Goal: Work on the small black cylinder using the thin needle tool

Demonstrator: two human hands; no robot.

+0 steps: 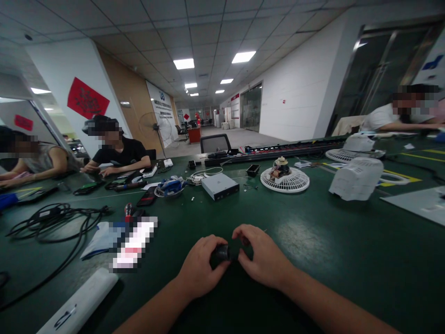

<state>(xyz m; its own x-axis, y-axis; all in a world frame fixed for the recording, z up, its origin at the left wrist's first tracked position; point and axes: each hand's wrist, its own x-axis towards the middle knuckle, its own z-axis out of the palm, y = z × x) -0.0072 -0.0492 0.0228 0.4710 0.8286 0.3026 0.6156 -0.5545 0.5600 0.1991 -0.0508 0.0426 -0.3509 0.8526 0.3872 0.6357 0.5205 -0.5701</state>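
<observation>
Low in the middle of the head view, my left hand (203, 264) is wrapped round a small dark cylindrical part (222, 253), whose end faces right. Just to the right, my right hand (259, 255) is curled with its thumb and fingers apart. A dark patch shows between its fingertips, too dim to tell whether it is a part or the table. Beyond the hands lie a grey box-shaped drive (220, 186) and a round white fan grille (285, 181) with a motor on it.
White housings (358, 178) stand at the right. On the left are coiled black cables (55, 220), a light blue cloth (104, 239), a blurred bright screen (135, 243) and a long white case (81, 301). Several people sit round the green table (174, 222).
</observation>
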